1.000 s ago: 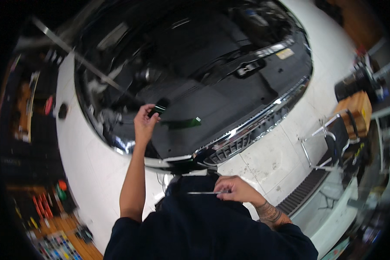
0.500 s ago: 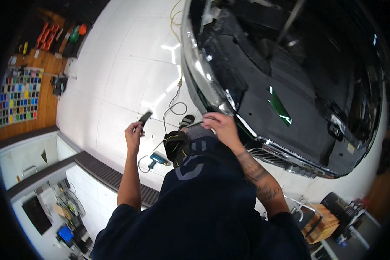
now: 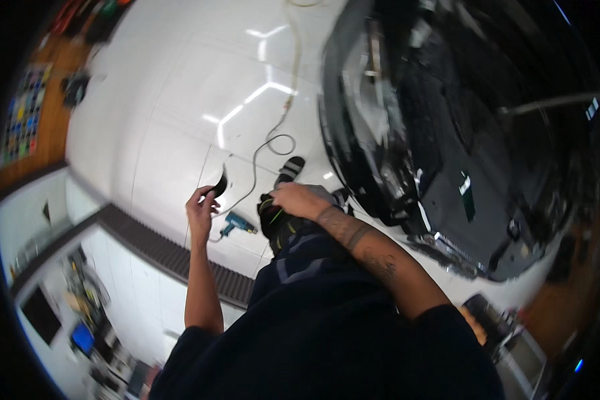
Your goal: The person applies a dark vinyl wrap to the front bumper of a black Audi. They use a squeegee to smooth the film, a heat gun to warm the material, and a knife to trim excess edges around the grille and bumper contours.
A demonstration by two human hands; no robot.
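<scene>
My left hand is closed on a thin, curved dark piece held over the floor, left of my body. My right hand has curled fingers at the top of a black pouch with yellow-green trim at my waist; what the fingers hold is hidden. Below, on the white floor, lies a teal heat gun with a cord. A dark sandaled foot shows beyond my right hand.
The dark car front with its open engine bay fills the right side, a small green piece on it. A wooden bench with colour swatches is at upper left; a dark grating runs across the lower left.
The view has swung so the car now sits at the right. My right hand, earlier holding a thin metal tool, has moved leftward to the pouch. My left hand still holds the dark piece.
</scene>
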